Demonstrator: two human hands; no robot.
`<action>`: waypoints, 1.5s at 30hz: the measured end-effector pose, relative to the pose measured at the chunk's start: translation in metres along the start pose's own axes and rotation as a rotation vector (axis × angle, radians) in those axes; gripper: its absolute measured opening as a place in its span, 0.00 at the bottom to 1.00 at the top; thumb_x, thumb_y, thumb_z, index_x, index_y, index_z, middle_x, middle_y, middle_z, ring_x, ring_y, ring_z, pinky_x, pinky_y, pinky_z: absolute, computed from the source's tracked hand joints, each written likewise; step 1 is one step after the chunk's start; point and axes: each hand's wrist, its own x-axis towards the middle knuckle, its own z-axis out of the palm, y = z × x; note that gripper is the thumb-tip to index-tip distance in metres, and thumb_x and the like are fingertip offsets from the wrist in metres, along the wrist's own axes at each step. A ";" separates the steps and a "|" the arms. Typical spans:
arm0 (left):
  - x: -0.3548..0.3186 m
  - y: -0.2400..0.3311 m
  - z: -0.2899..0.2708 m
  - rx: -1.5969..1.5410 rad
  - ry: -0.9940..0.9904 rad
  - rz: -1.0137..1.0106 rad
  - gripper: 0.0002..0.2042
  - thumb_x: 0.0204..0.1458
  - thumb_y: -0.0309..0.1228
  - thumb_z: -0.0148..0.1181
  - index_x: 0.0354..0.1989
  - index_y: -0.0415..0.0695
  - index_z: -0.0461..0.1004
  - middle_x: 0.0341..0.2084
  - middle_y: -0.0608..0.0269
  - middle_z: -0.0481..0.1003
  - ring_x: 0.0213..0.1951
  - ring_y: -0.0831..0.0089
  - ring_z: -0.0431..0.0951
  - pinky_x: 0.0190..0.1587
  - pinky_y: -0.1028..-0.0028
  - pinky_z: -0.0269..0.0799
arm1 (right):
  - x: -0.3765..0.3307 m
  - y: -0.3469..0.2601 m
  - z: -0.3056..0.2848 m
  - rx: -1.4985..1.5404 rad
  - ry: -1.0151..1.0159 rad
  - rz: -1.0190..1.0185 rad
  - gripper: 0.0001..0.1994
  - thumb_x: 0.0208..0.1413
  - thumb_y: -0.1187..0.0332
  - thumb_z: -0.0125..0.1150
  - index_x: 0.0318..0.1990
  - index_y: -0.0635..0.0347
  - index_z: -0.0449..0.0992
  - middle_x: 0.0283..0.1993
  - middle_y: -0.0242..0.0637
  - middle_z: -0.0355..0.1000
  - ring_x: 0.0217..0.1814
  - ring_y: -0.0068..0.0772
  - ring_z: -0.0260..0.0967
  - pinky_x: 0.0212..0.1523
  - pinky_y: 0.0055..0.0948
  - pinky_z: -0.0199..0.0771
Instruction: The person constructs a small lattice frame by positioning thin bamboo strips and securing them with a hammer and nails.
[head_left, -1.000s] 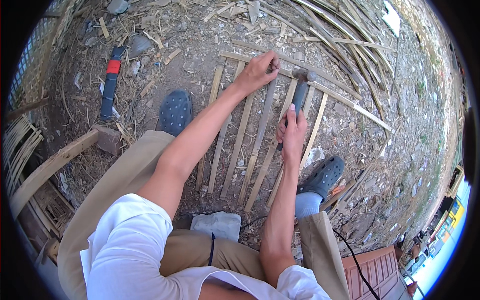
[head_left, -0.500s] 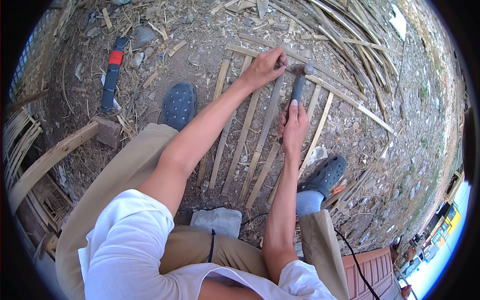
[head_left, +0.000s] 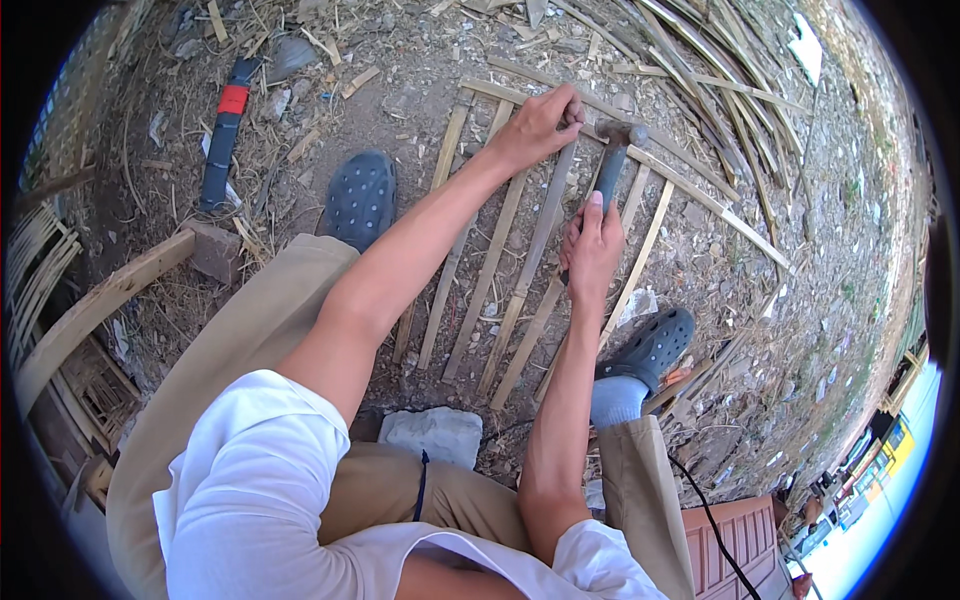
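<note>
My right hand (head_left: 594,248) is wrapped round the dark handle of a hammer (head_left: 610,175). The hammer's head is over the crosswise wooden strip (head_left: 695,194), just right of my left hand (head_left: 545,127). That left hand is closed, fingertips pinched together at the upper end of a greyish wooden slat (head_left: 546,220); whatever is between them is too small to make out. Several narrow slats lie side by side on the ground, fanning toward me from the crosswise strip. A second thin strip (head_left: 560,83) lies just beyond it.
A black tool-like bar with a red band (head_left: 233,99) lies at the far left. Long bent strips (head_left: 700,100) are piled at the far right. A brick (head_left: 216,252) props a plank (head_left: 110,305) on the left. A pale stone block (head_left: 432,437) is by my knees.
The hammer's head has shifted slightly right, away from my left hand. My left hand keeps its pinch at the slat's end. The whole view has moved a little.
</note>
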 end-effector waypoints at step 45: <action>0.000 0.007 -0.008 0.035 0.066 -0.060 0.14 0.52 0.20 0.72 0.38 0.39 0.68 0.31 0.56 0.78 0.35 0.60 0.83 0.40 0.63 0.78 | -0.003 -0.007 0.023 -0.457 0.116 -0.391 0.19 0.82 0.61 0.49 0.39 0.69 0.71 0.20 0.51 0.67 0.19 0.52 0.66 0.26 0.52 0.62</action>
